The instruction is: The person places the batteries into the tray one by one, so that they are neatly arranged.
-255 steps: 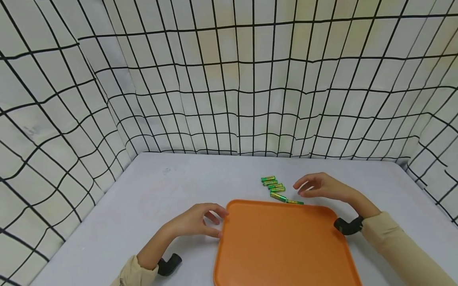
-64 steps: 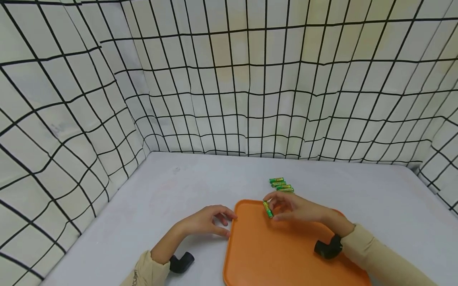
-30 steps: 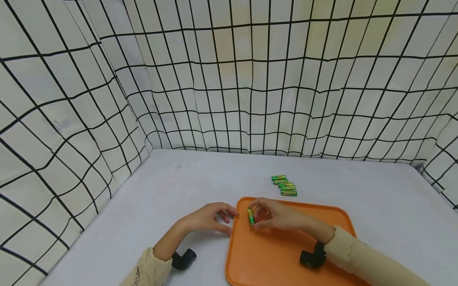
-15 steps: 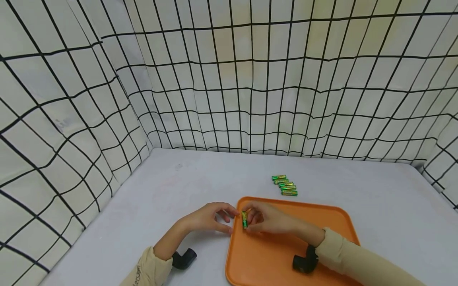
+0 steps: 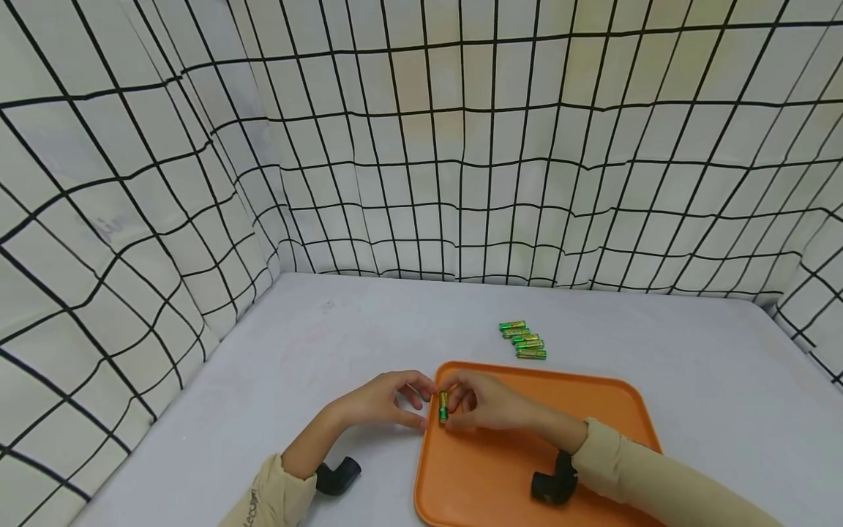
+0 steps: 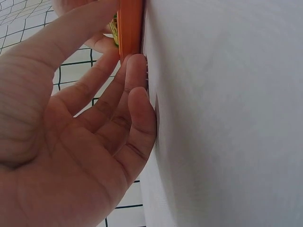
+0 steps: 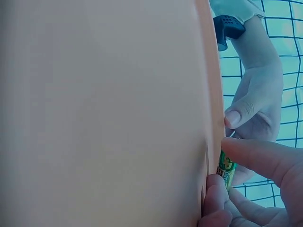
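Between the thumb and fingertips of my right hand (image 5: 494,404) is a green and yellow battery (image 5: 443,407), pinched near its ends. It stands lengthwise just inside the left rim of the orange tray (image 5: 487,472); whether it touches the tray floor I cannot tell. The right wrist view shows the label of the battery (image 7: 227,166) beside the rim. My left hand (image 5: 378,401) rests its fingertips and thumb against the tray's outer left side, fingers loosely bent. In the left wrist view only a sliver of the battery (image 6: 114,33) shows past the tray edge.
Several more green batteries (image 5: 530,354) lie in a staggered row on the white table (image 5: 342,329), beyond the tray's far rim. Black grid-lined white walls (image 5: 408,183) enclose the table at the back and sides. A black wrist mount (image 5: 339,476) hangs under the left forearm.
Earlier my right hand was empty beside the batteries. It took one, then carried it left across the tray to the left rim. The left hand has stayed at the tray's edge.
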